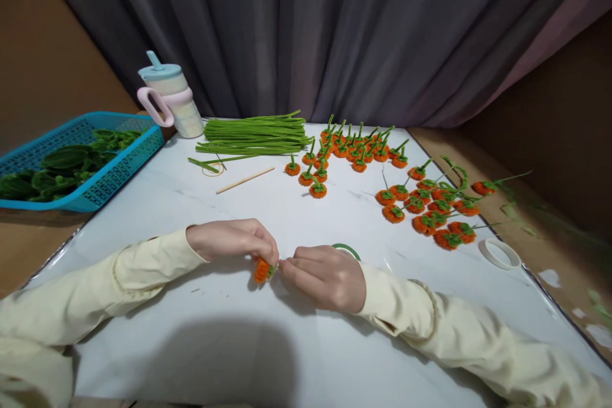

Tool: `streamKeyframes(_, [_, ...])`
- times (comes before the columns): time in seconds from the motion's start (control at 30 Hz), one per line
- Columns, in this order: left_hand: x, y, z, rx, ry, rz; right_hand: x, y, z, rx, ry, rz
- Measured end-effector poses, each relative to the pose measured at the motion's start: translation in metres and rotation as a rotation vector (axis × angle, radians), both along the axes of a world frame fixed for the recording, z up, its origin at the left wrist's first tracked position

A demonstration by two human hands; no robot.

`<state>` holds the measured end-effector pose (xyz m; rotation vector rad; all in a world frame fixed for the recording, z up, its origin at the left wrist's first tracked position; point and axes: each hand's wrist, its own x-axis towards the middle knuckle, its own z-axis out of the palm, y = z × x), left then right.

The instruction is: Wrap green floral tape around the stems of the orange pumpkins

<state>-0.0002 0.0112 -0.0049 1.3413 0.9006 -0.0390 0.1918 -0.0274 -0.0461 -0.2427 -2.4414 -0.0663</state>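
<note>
My left hand (pixel 236 241) is closed around a small orange pumpkin (pixel 262 271) made of fuzzy chenille stem, with a bit of green at its right side. Fingertips of my right hand (pixel 327 277) are pinched together right beside that green part. What they grip is too small to make out. Behind my right wrist a roll of green tape (pixel 348 250) lies mostly hidden. Many similar orange pumpkins (pixel 393 213) with green tops and stems stand on the white table (pixel 191 350), in groups at the back and on the right.
Green chenille stems (pixel 258 134) lie in a bundle at the back, near a wooden stick (pixel 245 180) and a rubber band (pixel 213 169). A tumbler (pixel 184 108) stands back left. The blue basket (pixel 102 185) holds green leaves. A white tape roll (pixel 500 254) lies at right.
</note>
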Motion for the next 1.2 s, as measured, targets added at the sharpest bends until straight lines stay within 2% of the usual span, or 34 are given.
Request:
streamKeyframes(0.07, [0.000, 0.000, -0.003, -0.057, -0.006, 0.036, 0.000, 0.000, -0.001, 0.238, -0.018, 0.008])
streamKeyframes(0.17, [0.001, -0.003, -0.003, -0.081, -0.006, 0.047, 0.000, -0.001, -0.003, 0.419, -0.038, 0.034])
streamKeyframes(0.23, [0.001, -0.005, -0.002, -0.042, 0.008, 0.034, 0.000, -0.002, -0.005, 0.408, -0.047, 0.030])
streamKeyframes(0.33, [0.000, -0.002, 0.000, 0.078, 0.024, -0.030, 0.000, -0.002, -0.007, 0.256, 0.000, -0.015])
streamKeyframes(0.43, [-0.004, 0.005, 0.003, 0.270, 0.034, -0.112, -0.002, 0.000, -0.010, 0.102, 0.097, -0.072])
streamKeyframes(0.53, [-0.011, 0.010, 0.011, 0.533, 0.001, -0.175, -0.002, 0.001, -0.012, 0.029, 0.159, -0.111])
streamKeyframes(0.7, [-0.019, 0.005, 0.022, 0.981, -0.128, -0.484, 0.001, 0.001, -0.008, 0.131, 0.161, -0.095])
streamKeyframes(0.77, [-0.018, 0.001, 0.022, 1.106, -0.113, -0.553, 0.003, 0.001, -0.005, 0.184, 0.132, -0.089])
streamKeyframes(0.97, [-0.015, -0.002, 0.013, 1.334, -0.138, -0.563, 0.005, 0.000, -0.003, 0.259, 0.106, -0.111])
streamKeyframes(1.2, [-0.016, 0.002, 0.000, 1.756, -0.214, -0.560, 0.004, -0.001, -0.003, 0.345, 0.128, -0.144])
